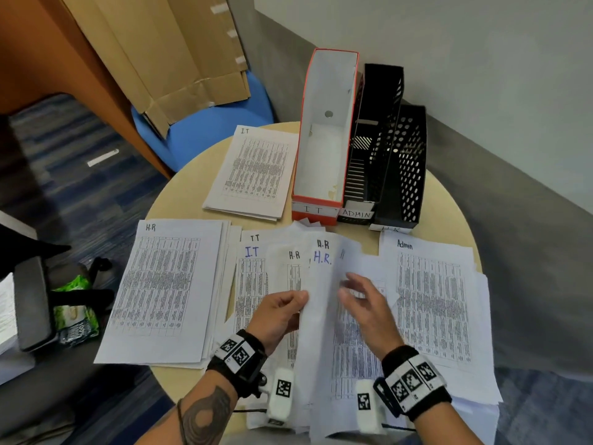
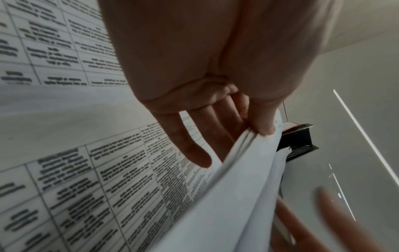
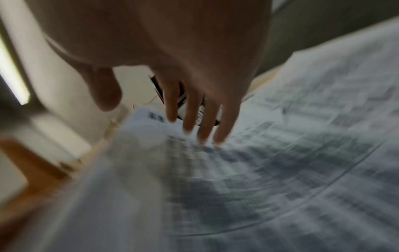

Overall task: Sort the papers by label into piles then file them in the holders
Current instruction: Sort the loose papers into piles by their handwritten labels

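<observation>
On round table [image 1: 179, 187]: left hand [image 1: 279, 313] grip pinches thin sheets [image 1: 321, 316] (printed grids); right hand [image 1: 369, 308] grip wide.

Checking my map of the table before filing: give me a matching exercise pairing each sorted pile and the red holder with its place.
Things:
1. H.R pile
2. IT pile
3. Admin pile
4. red IT holder

Places:
A. right side of table
B. beside the black holders
C. near left, partly overhanging the edge
D. far side, left of the holders

Pairs: 1-C, 2-D, 3-A, 4-B
</observation>
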Action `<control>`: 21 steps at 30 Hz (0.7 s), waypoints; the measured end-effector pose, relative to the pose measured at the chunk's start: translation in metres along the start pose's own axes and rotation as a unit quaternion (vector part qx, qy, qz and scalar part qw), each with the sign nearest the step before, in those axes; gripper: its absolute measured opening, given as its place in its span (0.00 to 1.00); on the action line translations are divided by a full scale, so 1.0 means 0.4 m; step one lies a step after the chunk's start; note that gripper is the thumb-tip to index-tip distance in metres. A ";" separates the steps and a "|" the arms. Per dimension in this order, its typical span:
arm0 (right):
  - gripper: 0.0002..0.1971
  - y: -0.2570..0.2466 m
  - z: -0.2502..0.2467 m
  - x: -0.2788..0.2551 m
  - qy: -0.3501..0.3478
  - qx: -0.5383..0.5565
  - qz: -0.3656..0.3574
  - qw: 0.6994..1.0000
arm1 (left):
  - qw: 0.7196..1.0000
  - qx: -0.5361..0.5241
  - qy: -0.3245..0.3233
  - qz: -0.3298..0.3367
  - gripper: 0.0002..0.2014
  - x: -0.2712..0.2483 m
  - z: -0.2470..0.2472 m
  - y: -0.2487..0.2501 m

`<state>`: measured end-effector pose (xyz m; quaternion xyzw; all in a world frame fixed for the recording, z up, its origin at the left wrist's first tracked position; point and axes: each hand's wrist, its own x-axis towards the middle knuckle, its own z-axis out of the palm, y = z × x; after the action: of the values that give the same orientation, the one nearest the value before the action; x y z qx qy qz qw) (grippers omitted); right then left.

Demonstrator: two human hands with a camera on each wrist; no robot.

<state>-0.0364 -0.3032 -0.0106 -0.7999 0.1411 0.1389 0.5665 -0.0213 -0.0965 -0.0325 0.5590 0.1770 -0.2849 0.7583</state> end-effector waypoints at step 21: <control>0.36 0.032 0.052 0.012 -0.068 -0.021 0.041 0.997 | 0.983 0.126 0.047 0.124 0.41 -0.007 0.014 -0.009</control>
<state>-0.0383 -0.2878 -0.0301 -0.7940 0.1321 0.2193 0.5513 -0.0259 -0.1018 -0.0320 0.6801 0.1046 -0.1820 0.7024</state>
